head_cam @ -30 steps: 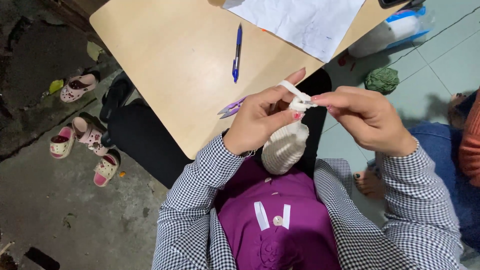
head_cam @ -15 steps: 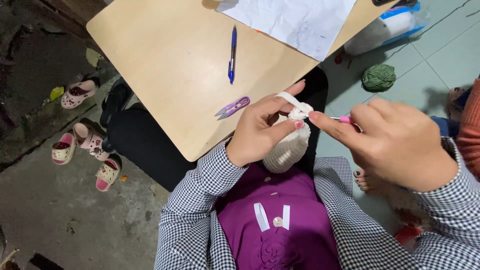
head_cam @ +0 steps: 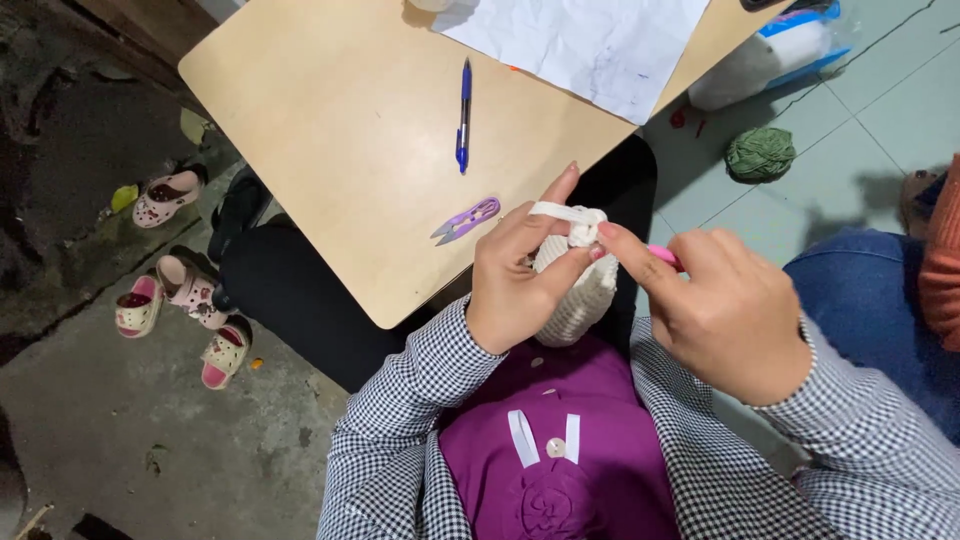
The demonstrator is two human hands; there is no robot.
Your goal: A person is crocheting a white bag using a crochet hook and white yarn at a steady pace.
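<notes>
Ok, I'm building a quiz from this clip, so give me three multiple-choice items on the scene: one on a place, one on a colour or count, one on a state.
1. Where do the purple thread snips lie?
A. on the floor
B. on the wooden table, below the blue pen
C. on the white paper

2. What colour is the yarn ball on the tiled floor?
A. green
B. red
C. yellow

3. What is the left hand doing?
A. resting flat on the table
B. holding the pen
C. pinching the cream crochet piece

Answers: 1 B, the snips sit on bare tabletop near the pen. 2 A, the ball is plainly green. 3 C, thumb and fingers close on the cream piece, while the right hand holds a pink hook to it.
</notes>
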